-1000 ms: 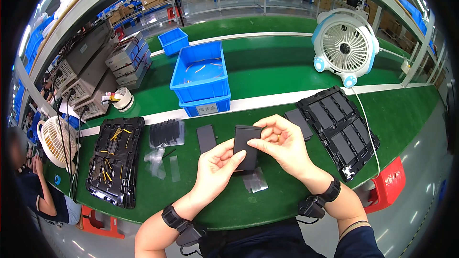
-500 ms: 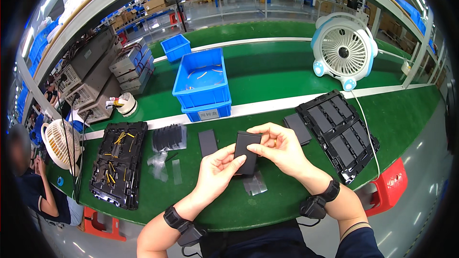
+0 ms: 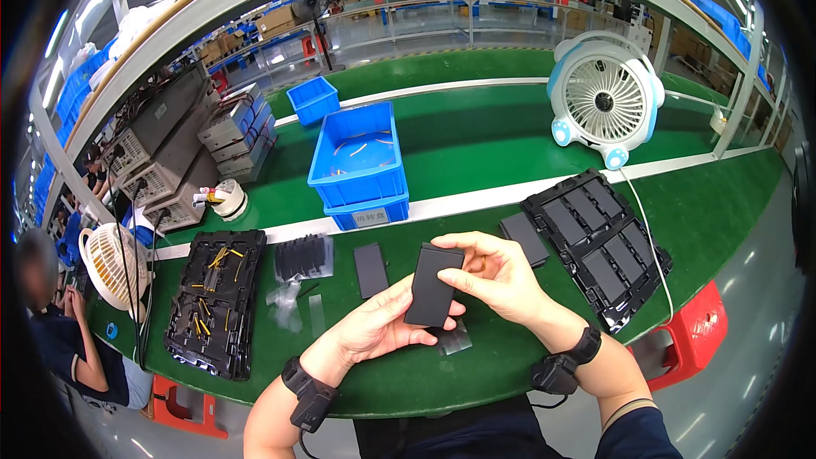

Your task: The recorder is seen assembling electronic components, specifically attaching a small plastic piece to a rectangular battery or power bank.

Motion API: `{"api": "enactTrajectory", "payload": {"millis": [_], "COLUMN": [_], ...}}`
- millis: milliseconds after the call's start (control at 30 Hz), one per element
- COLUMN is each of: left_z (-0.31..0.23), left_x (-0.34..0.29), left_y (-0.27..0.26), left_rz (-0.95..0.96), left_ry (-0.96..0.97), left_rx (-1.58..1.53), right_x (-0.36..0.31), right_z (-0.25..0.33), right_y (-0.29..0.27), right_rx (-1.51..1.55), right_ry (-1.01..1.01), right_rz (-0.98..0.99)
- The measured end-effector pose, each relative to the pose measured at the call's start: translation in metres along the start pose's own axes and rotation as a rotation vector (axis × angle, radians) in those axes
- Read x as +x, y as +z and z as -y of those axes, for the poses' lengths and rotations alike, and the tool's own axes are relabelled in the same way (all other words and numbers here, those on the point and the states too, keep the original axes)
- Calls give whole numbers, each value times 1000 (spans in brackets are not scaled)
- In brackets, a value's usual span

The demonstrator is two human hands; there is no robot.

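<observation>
Holding a flat, black, rectangular block (image 3: 433,289) between them, both hands are at work above the green-topped desk (image 3: 510,378), near its front edge. The left hand (image 3: 382,323) cradles the block from its left side and underneath, with some fingers stretched out below its lower end. The right hand (image 3: 497,280) pinches the upper right part, thumb on the front face and fingers behind the top edge. The block is tilted, its broad face toward the wearer.

Just left of it, a dark grey rectangular block (image 3: 370,269) lies flat on the desk. Farther left is a black moulded plastic tray (image 3: 180,319) bearing thin yellow strips (image 3: 203,325). To the right, another black moulded plastic tray (image 3: 585,243) carries dark rectangular blocks (image 3: 614,264). Beyond the hands stand 2 stacked blue plastic bins (image 3: 357,190).
</observation>
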State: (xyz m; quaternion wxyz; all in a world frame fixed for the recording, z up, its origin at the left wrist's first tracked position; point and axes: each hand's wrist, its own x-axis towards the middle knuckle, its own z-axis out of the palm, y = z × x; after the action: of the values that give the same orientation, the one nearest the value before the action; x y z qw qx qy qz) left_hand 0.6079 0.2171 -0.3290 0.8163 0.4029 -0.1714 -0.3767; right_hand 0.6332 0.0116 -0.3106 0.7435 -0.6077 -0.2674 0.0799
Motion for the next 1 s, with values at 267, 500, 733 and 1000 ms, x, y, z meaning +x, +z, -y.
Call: {"api": "enactTrajectory", "payload": {"millis": [267, 500, 733, 1000], "left_z": [-4, 27, 40, 41], "left_x": [-23, -90, -70, -65], "left_y": [9, 29, 26, 26], "left_rz": [-91, -652, -558, -533], "left_ry": [43, 181, 219, 179], "left_rx": [90, 1463, 1732, 1778], "right_x": [-13, -88, -95, -96], "right_z": [3, -2, -9, -8], "right_y": [0, -25, -12, -9], "right_rx": [149, -720, -956, -1022], "right_ry": [33, 134, 118, 82], "right_rz": [3, 475, 520, 499]}}
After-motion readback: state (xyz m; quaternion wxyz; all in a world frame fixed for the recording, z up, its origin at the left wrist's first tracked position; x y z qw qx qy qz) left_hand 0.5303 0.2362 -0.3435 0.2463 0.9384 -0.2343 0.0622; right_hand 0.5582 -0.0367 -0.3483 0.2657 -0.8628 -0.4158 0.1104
